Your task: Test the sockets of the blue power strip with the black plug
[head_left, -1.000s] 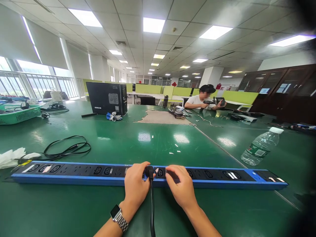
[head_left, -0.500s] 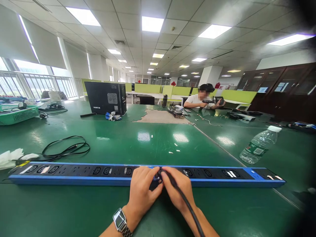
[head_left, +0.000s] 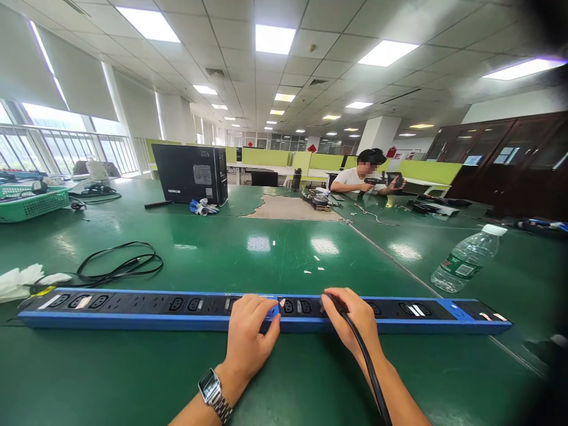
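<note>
Across the green table in front of me lies a long blue-and-black power strip with rows of sockets facing up. My left hand grips it left of its middle, fingers over the top and thumb at the near edge. Further right, my right hand is closed around the plug end of a thick black power cord, over the strip's sockets. The plug itself is mostly hidden by my fingers, so I cannot tell whether it sits in a socket. Two bare sockets show between my hands.
A plastic water bottle stands tilted-looking at the right. Behind the strip lie a coiled black cable and white tissue at left. Further back are a black computer case, a green basket and a seated person.
My right hand has moved right along the strip with the cord, away from my left hand. My left hand has shifted slightly left, and sockets between them have come into view.
</note>
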`<control>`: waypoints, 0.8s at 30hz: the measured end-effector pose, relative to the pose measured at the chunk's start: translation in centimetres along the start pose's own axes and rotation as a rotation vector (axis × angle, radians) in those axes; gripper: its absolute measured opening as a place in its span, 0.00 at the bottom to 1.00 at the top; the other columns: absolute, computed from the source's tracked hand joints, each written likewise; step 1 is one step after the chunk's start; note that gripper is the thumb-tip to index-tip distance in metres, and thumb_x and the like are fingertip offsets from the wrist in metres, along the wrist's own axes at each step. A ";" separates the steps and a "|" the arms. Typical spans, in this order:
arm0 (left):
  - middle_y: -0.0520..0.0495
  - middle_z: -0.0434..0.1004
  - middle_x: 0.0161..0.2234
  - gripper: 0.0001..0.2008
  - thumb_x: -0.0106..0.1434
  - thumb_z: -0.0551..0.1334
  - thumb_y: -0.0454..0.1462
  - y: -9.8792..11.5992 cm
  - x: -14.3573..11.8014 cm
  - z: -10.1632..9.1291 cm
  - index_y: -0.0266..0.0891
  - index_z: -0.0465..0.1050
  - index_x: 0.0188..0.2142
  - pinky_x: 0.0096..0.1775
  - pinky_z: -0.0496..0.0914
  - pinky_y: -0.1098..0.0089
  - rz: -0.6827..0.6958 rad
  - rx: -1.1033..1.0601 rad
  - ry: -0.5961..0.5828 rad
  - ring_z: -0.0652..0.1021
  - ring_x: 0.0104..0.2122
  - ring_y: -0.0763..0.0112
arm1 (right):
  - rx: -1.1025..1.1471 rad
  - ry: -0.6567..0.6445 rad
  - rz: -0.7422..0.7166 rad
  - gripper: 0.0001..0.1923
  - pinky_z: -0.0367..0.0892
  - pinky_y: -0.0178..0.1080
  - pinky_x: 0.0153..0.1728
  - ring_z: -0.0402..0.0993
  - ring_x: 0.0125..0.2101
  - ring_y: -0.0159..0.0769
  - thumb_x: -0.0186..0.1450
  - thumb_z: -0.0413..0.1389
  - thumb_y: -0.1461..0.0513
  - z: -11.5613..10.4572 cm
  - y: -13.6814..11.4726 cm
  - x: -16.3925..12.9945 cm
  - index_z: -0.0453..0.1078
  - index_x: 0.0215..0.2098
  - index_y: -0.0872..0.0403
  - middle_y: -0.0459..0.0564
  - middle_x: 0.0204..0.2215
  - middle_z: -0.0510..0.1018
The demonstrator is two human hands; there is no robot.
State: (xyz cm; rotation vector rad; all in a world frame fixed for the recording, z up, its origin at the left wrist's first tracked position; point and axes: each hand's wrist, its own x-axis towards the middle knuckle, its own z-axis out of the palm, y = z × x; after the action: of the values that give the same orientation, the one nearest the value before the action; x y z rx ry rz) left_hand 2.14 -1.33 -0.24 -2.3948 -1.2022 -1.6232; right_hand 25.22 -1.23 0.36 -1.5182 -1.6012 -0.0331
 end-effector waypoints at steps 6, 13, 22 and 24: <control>0.48 0.79 0.34 0.06 0.64 0.59 0.33 -0.2 -0.1 -0.1 0.41 0.73 0.40 0.42 0.68 0.62 -0.036 0.024 0.008 0.76 0.37 0.64 | -0.051 -0.025 -0.120 0.12 0.67 0.40 0.37 0.74 0.33 0.39 0.66 0.51 0.54 0.1 0.0 0.0 0.73 0.36 0.51 0.49 0.31 0.78; 0.47 0.79 0.35 0.07 0.64 0.58 0.34 -0.1 -0.2 -0.1 0.41 0.73 0.41 0.42 0.68 0.61 -0.045 0.034 -0.034 0.76 0.37 0.63 | -0.122 -0.041 -0.142 0.12 0.68 0.40 0.34 0.75 0.34 0.40 0.64 0.54 0.53 0.9 0.3 -0.4 0.72 0.38 0.51 0.50 0.33 0.79; 0.43 0.78 0.43 0.21 0.60 0.63 0.37 0.4 -0.1 -0.1 0.41 0.67 0.53 0.45 0.68 0.56 -0.018 0.090 -0.124 0.75 0.42 0.58 | 0.059 0.316 -0.207 0.09 0.70 0.38 0.32 0.75 0.27 0.36 0.66 0.55 0.56 0.4 -3.4 -0.9 0.72 0.37 0.53 0.49 0.28 0.78; 0.43 0.78 0.45 0.24 0.59 0.64 0.38 0.8 0.0 0.1 0.41 0.66 0.56 0.46 0.69 0.56 0.042 0.052 -0.154 0.75 0.43 0.59 | 0.095 0.252 -0.284 0.08 0.70 0.36 0.30 0.75 0.26 0.35 0.65 0.57 0.57 0.8 -4.5 -1.4 0.71 0.39 0.53 0.48 0.29 0.79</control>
State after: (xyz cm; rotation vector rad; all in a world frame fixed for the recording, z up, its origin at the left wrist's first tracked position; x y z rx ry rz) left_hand 2.69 -1.90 0.06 -2.5344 -1.1898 -1.3997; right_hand 20.87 -2.93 1.46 -1.1554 -1.5769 -0.2906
